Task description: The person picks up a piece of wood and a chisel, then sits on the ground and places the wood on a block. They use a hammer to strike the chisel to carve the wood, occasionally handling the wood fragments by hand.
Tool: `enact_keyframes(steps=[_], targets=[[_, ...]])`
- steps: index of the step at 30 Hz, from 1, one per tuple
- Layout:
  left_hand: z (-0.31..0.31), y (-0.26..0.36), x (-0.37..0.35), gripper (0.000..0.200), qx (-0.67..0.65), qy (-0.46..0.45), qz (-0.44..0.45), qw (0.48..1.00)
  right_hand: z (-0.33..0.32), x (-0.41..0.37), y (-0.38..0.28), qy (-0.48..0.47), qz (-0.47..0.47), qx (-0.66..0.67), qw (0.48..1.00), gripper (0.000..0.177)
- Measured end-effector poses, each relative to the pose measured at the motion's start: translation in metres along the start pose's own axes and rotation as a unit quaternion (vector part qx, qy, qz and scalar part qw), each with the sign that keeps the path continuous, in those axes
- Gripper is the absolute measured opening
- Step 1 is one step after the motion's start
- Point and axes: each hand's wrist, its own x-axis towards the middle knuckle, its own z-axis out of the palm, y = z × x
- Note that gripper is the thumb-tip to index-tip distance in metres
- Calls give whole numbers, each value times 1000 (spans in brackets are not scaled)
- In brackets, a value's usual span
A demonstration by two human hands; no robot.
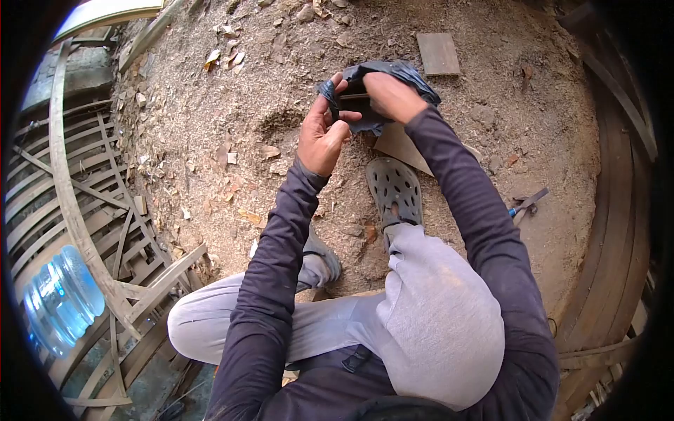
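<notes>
The ground point(516, 119), thick with shavings and chips, spreads beneath both hands, so anything that slips from either could drop into the litter and pick up grit or be hard to spot. Between the hands is the black plastic bag point(407, 69), its mouth spread open and its far rim arching beyond the right hand; the film looks thin, so a hard pull in opposite directions could split it. The left hand point(324, 135) has its fingers curled, holding a gathered edge of the bag; if those fingers relax, the mouth could sag shut over the other wrist. The right hand point(395, 97) reaches into the opening, its fingertips hidden, so I cannot tell whether it grips anything; drawn out fast, it could snag the rim and drag the bag along. A flat board point(399, 145) lies just below the right hand, partly covered by the bag, and its corner could catch the film. Nearer the body, below the board, the foot in the grey clog point(393, 186) could nudge that board if it shifts. Just beyond the right hand, to its right, sits a small square of wood point(439, 54), which a wide sweep could knock.
</notes>
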Motion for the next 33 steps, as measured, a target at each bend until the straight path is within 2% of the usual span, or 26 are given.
enact_keyframes(steps=[1,4,7,8,11,12,14,15,16,17,18,19,21,22,23,24,25,27,28,29,31,33], targets=[[1,-1,0,77,-1,0,0,1000,19,12,8,9,-36,9,999,23],[1,1,-1,76,7,6,-2,1000,35,37,13,20,-16,-28,999,29],[-1,2,1,77,18,11,0,1000,42,42,13,11,104,66,992,34],[-2,0,2,77,19,10,1,1000,39,45,17,-66,77,-22,995,36],[-4,1,3,78,37,24,17,999,60,46,26,-3,76,169,983,35],[-3,4,2,78,42,37,34,998,58,47,17,16,78,285,955,35],[-5,2,10,78,46,74,87,992,54,49,-2,56,73,510,855,36],[-9,4,14,79,31,110,97,989,42,45,-17,77,52,558,824,31],[-19,1,20,81,44,143,141,979,26,36,-37,76,-49,461,883,30],[-27,8,22,83,34,177,135,974,7,24,-56,98,-167,294,936,34],[-39,7,25,82,32,202,153,967,-17,8,-77,129,-268,174,939,42],[-54,0,30,79,4,216,209,954,-53,-22,-100,99,-244,178,948,40],[-68,2,25,75,24,279,185,942,-77,-54,-100,159,-243,285,914,32],[-79,-5,24,73,-3,276,163,947,-88,-60,-85,238,-213,274,907,29],[-91,-19,22,70,-29,272,142,951,-70,-49,-52,287,-143,288,903,22],[-99,-32,19,64,-30,266,83,960,-48,-40,-8,268,-26,268,925,27],[-98,-40,14,59,-1,266,26,964,-42,-37,25,240,108,188,946,42],[-91,-77,1,59,114,301,53,945,-12,-28,87,245,288,-8,926,73],[-78,-82,-10,62,190,325,37,926,7,-25,108,277,333,-120,893,88],[-64,-85,-21,65,266,348,22,899,8,-25,112,263,336,-109,898,93],[-31,-85,-37,73,126,377,-24,918,7,-23,117,235,341,-90,906,105],[-8,-105,-47,79,153,457,-28,876,4,-21,130,229,329,-39,915,104]])
